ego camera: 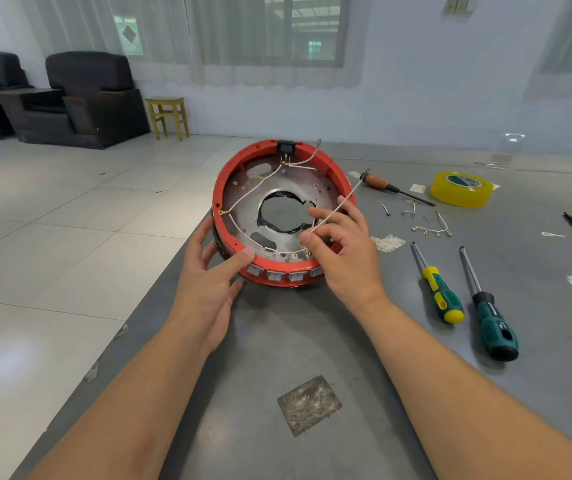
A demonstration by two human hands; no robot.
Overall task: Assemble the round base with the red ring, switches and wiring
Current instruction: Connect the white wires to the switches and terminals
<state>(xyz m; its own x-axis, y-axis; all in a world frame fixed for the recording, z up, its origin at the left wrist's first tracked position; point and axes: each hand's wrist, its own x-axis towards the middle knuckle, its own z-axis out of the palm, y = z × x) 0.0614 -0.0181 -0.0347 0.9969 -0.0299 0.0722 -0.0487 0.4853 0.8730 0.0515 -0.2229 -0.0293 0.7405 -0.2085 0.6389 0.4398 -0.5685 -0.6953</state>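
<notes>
Your two bare forearms reach forward from the bottom of the head view, over a grey table [277, 341] with a scuffed square patch [309, 405] lying nearest you. Ahead of them the round base [283, 206] sits at the table's left edge, tilted so its open inside faces you, with the red ring [220, 188] fitted round its rim and a row of pale switches [283, 274] along the near side. Your left hand [208, 285] steadies that near-left rim, fingers loosely spread, thumb tip pressing the red ring. Your right hand [345, 244] hovers over the near-right inside, thumb and forefinger pinching a loose white wire [338, 207]. That wire runs up and away to the right from your pinch, its free ring terminal [367, 171] in the air beyond the rim. The switch terminals lie just below and toward you from your fingertips, so the right hand looks best placed for the next connection. Other white wires already loop inside toward a black socket [285, 147] at the far rim. To your right lie two green-handled screwdrivers [496, 327], a wooden-handled tool [380, 183], yellow tape [461, 188] and spare wire pieces [431, 230].
</notes>
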